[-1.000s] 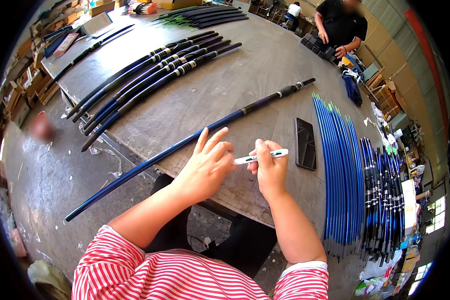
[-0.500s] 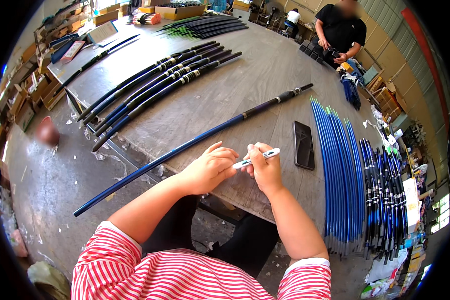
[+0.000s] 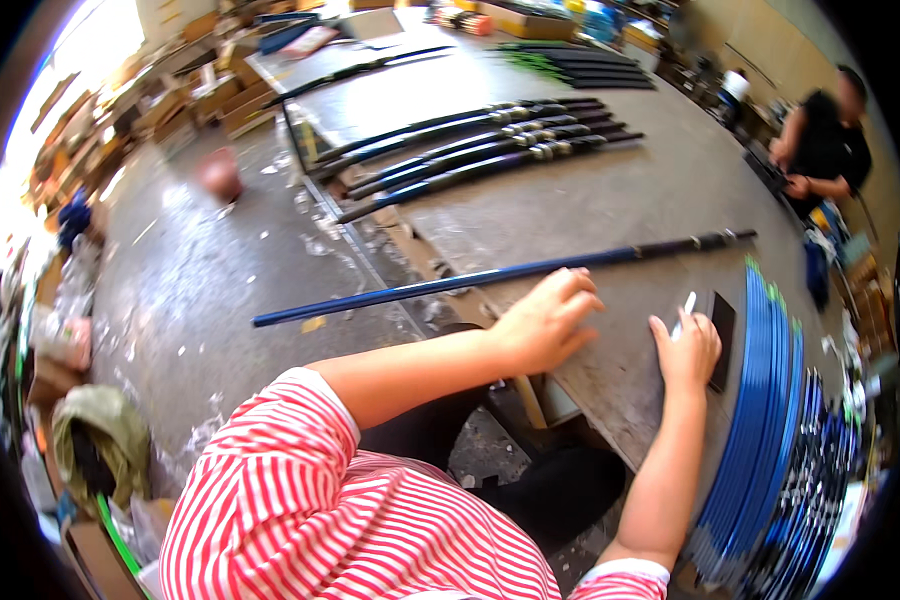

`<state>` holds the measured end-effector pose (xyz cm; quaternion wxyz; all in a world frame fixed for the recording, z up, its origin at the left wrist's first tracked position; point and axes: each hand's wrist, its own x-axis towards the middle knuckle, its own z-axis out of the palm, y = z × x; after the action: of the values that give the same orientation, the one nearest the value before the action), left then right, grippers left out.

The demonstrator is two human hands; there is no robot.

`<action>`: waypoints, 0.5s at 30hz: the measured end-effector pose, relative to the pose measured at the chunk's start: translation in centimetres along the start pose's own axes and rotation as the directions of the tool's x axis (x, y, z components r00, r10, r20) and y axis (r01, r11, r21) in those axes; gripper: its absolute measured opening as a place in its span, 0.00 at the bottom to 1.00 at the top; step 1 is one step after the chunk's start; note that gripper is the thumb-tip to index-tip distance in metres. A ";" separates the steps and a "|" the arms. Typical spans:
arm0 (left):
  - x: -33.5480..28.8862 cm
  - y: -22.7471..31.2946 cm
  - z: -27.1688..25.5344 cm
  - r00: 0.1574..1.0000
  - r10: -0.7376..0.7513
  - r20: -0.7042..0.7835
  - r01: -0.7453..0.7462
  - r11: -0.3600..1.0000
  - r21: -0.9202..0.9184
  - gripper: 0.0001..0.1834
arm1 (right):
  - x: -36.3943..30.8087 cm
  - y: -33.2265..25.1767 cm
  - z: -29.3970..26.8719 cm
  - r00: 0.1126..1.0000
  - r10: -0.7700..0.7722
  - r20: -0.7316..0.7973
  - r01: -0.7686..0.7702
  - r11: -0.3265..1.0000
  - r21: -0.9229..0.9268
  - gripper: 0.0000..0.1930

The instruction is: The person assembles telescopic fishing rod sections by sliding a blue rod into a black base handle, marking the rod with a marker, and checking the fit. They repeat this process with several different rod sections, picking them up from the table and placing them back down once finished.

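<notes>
My left hand (image 3: 548,322) hovers over the near table edge, just below a long blue-and-black fishing rod (image 3: 450,284). Its fingers are loosely bent and apart, with nothing in them. Low over the tabletop, my right hand (image 3: 692,352) has a white marker pen (image 3: 689,303) between thumb and fingers, its far end sticking out. Whether the pen also touches the table I cannot tell. Right beside that hand lies a black phone (image 3: 722,335), partly covered by the fingers. The rod lies slantwise, its thick blue end jutting past the table's left edge.
Several dark rods (image 3: 490,150) lie farther back on the table (image 3: 660,205). Blue rod sections (image 3: 760,400) are lined up at the right, beside a bundle of banded pieces (image 3: 820,450). A co-worker (image 3: 820,150) stands at the far right. Cardboard boxes (image 3: 240,105) fill the back left.
My view has turned left. My hands have moved apart; the right one has carried the marker pen over beside the phone. The left hand has come away from the pen.
</notes>
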<state>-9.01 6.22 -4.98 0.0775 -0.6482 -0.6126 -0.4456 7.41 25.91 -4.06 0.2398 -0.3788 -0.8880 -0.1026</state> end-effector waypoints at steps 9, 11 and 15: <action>-9.9 -1.1 -22.5 0.829 -0.536 -0.157 0.545 0.715 0.437 0.07 | -0.1 -1.9 -1.8 0.999 0.043 0.012 -0.043 0.997 0.062 0.22; -14.9 -2.1 -25.4 0.652 -0.758 0.009 0.730 0.631 0.263 0.11 | 0.5 -2.6 -1.7 0.990 -0.020 -0.136 0.044 0.983 0.176 0.18; -15.4 0.5 -24.3 0.537 -0.823 0.182 0.828 0.556 0.069 0.11 | 1.0 -3.1 -0.4 0.982 0.069 -0.176 0.023 0.881 0.473 0.18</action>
<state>-17.99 -20.79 -0.77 -0.2096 -0.3237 -0.8442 -0.3723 4.71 24.28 -3.18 0.4088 -0.3079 -0.8549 0.0848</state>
